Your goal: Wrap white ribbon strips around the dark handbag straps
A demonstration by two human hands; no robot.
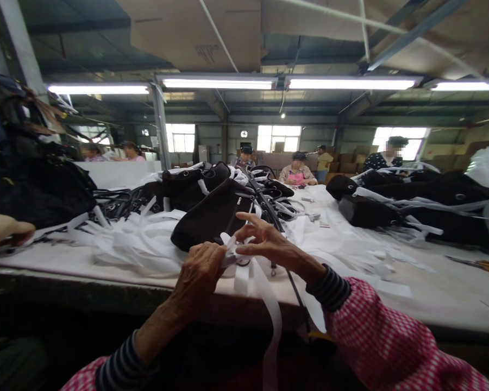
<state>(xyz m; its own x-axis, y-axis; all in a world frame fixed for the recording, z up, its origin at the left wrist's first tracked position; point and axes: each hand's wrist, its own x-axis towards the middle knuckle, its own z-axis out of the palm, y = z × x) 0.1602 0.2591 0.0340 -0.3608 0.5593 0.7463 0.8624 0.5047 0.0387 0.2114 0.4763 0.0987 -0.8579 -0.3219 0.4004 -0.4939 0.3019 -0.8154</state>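
Observation:
Just above the near table edge, both hands work at a white strip (271, 309) whose long tail hangs over the edge. My left hand (199, 271) is closed, its thumb and fingers pressed on the bunched upper part of the strip. From the other side my right hand (264, 241) pinches the strip with thumb and finger, its index finger raised. A dark metal ring (243, 263) shows just under the fingers, partly hidden. Right behind the hands lies a black bag (212, 214) with a zip. A thin black strap (295, 293) runs down past my right wrist.
Loose white strips (138, 241) are heaped left of the bag. More black bags (415, 212) are piled at the right, near scissors (481, 264). Another person's hand (8, 229) reaches in at left, beside dark bags (32, 184). Co-workers (297, 172) sit across the table.

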